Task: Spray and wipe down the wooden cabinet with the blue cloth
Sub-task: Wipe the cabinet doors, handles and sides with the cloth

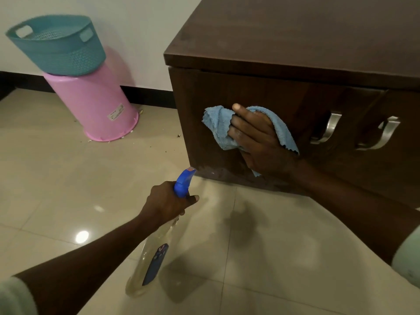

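The dark wooden cabinet fills the upper right, its front panel facing me. My right hand presses a bunched blue cloth flat against the left part of that front panel, fingers spread over the cloth. My left hand grips the neck of a clear spray bottle with a blue trigger head; the nozzle points toward the cabinet's lower left corner. The bottle hangs tilted above the floor.
Two metal handles stick out of the cabinet front to the right of the cloth. A teal basket sits on an upturned pink bucket by the wall at left. Crumbs lie on the glossy beige tile floor.
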`<state>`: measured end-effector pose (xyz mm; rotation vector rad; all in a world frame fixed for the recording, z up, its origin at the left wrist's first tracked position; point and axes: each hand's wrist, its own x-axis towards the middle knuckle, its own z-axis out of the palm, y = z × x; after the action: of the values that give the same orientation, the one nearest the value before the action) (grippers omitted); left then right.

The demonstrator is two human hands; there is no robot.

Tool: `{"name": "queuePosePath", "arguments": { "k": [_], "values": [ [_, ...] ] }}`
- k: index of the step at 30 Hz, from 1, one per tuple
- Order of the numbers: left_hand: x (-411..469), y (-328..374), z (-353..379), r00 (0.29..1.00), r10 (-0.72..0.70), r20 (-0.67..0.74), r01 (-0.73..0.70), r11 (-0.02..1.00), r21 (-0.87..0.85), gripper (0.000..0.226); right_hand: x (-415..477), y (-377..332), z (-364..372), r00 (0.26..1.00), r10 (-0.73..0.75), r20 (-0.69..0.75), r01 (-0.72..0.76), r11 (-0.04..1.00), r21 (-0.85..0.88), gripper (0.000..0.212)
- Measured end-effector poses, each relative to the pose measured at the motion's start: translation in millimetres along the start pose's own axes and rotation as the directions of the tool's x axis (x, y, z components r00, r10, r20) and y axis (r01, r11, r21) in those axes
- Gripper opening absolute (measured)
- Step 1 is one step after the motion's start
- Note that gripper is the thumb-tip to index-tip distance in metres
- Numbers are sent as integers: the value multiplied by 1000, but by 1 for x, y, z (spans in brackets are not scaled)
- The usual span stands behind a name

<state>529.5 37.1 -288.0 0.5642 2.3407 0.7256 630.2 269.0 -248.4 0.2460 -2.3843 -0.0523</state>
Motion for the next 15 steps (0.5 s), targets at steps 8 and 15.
{"name": "queuePosePath", "arguments": {
  "k": [8, 15],
  "values": [
    [-13, -11, -10, 993, 58, -107, -57, 998, 9, 26, 18, -26, 55, 982, -130, 139, 107, 981, 161, 54],
    [-19, -16, -10, 985, 129, -113, -128, 992, 16, 23, -25, -54, 129, 787, 220, 576, -367, 918, 150, 48]
  ]
}}
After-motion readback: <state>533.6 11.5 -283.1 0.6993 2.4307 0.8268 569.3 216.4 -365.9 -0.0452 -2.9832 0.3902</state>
